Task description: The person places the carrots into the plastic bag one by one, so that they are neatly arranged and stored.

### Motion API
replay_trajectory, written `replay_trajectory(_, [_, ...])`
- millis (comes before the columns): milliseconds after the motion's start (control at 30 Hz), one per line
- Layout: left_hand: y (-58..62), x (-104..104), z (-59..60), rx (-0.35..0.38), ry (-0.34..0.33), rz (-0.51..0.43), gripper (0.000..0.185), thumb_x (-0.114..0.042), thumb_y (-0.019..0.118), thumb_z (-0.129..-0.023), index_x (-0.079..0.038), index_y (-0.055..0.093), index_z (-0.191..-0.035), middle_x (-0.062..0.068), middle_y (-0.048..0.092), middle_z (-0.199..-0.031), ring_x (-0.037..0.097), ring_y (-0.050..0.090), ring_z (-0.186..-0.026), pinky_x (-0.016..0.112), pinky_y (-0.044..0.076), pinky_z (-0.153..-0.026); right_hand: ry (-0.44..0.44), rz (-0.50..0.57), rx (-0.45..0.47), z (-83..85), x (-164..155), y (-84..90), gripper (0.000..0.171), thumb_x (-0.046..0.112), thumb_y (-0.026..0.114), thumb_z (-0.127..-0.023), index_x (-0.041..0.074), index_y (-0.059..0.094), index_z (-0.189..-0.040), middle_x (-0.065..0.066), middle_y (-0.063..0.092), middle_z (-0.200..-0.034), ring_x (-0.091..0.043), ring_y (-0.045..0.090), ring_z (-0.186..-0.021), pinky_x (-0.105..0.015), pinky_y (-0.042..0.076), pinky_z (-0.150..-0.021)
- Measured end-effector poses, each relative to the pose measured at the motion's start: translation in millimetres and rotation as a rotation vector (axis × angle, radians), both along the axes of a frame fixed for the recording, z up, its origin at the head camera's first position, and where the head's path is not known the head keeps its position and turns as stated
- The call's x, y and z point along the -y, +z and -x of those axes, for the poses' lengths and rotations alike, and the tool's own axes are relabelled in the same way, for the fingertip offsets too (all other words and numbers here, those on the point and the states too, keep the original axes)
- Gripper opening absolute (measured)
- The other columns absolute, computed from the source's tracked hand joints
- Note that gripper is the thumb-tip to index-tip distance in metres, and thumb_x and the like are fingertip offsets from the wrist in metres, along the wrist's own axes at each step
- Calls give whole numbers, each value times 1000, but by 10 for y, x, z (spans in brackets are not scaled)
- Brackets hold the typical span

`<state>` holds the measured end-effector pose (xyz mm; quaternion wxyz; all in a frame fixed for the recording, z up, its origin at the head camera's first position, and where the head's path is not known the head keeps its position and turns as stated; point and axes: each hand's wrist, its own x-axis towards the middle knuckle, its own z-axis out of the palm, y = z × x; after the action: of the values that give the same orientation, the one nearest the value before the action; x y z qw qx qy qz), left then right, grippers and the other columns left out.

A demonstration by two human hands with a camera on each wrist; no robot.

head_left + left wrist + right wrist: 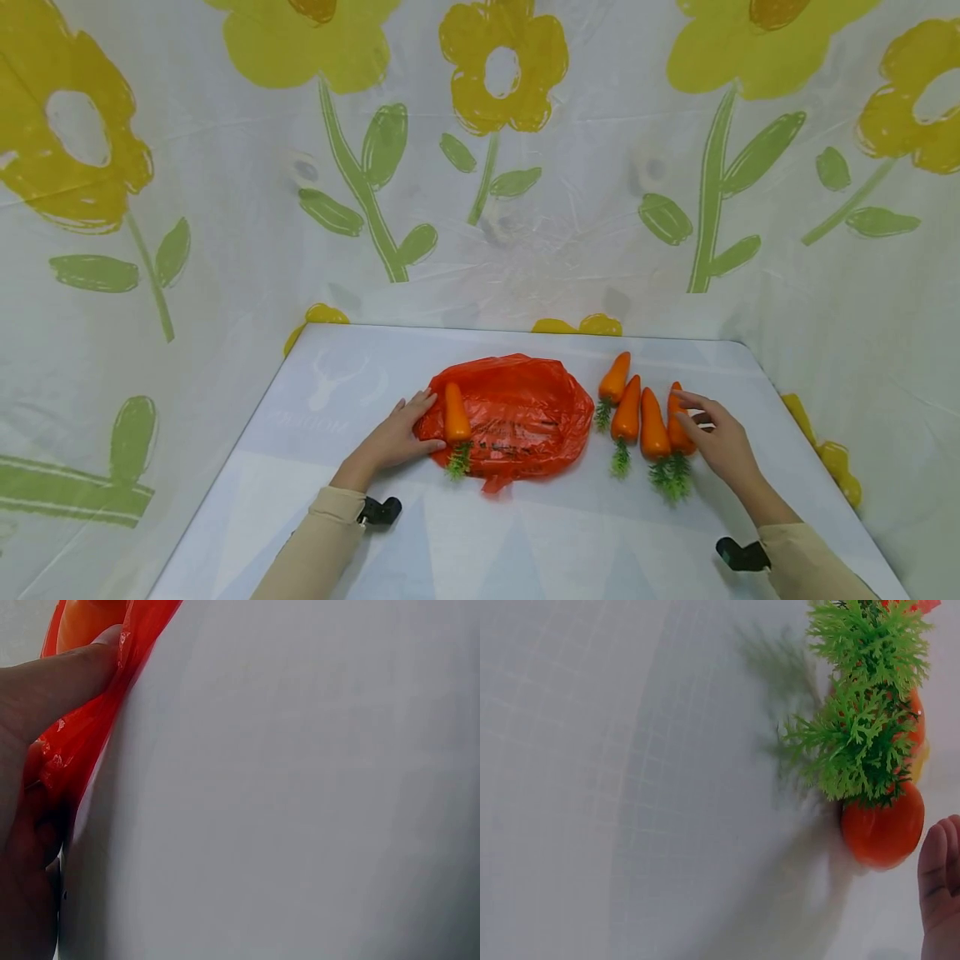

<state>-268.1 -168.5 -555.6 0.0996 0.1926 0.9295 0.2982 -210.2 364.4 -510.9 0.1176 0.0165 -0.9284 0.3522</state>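
A red plastic bag (525, 408) lies spread on the table, with one toy carrot (455, 414) with green leaves on its left part. My left hand (401, 431) grips the bag's left edge; in the left wrist view the thumb (82, 671) presses over the red plastic while the other fingers are partly hidden behind it. Right of the bag, several more carrots lie in a row with leaves toward me. My right hand (716, 437) is at the rightmost carrot (677, 425), fingers loosely bent. A gap shows between its fingertips and that orange carrot (885, 829) in the right wrist view.
The white table (300, 492) carries faint printed patterns. A pale curtain with yellow flowers (562, 250) stands along its back and sides. Black wrist cameras sit at both cuffs, the left one (381, 511) close over the table and the right one (742, 555) near the front.
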Motion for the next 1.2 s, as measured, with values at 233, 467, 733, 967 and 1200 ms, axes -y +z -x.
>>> replay_trajectory(233, [-11,5,3,-7,2,-4,95,-51,78,-86,-9,34,-160,8,26,-167,30,18,-155,53,13,-125,-7,-8,3,-22,-46,-22,43,26,61,-104,2,59,-139,-22,60,-130,-9,55,-93,-5,44,-74])
replay_trajectory(467, [-11,6,9,-13,-1,-1,95,-52,77,-86,-10,34,-160,8,26,-167,29,18,-155,52,13,-125,-18,-10,73,-37,-111,-76,48,29,61,-104,0,57,-141,-26,56,-128,-30,59,-98,-20,54,-66])
replay_trajectory(733, [-3,3,12,-13,-7,-12,94,-51,77,-87,-9,34,-160,10,26,-167,30,18,-155,52,12,-125,-34,40,264,-34,-160,-104,66,45,56,-103,1,44,-151,-34,42,-144,-53,51,-122,-56,58,-87])
replay_trajectory(967, [-16,3,14,-11,-2,-5,95,-52,76,-87,-10,33,-160,10,26,-167,30,19,-155,52,13,-125,-29,46,358,-12,-169,-107,74,52,57,-101,1,40,-153,-35,37,-149,-55,47,-128,-63,51,-96])
replay_trajectory(1200, [2,-4,15,3,2,-2,95,-52,76,-87,-10,32,-160,9,24,-167,29,18,-155,51,12,-125,12,47,384,-4,-151,-108,72,48,58,-102,0,41,-152,-36,33,-153,-54,45,-129,-66,48,-98])
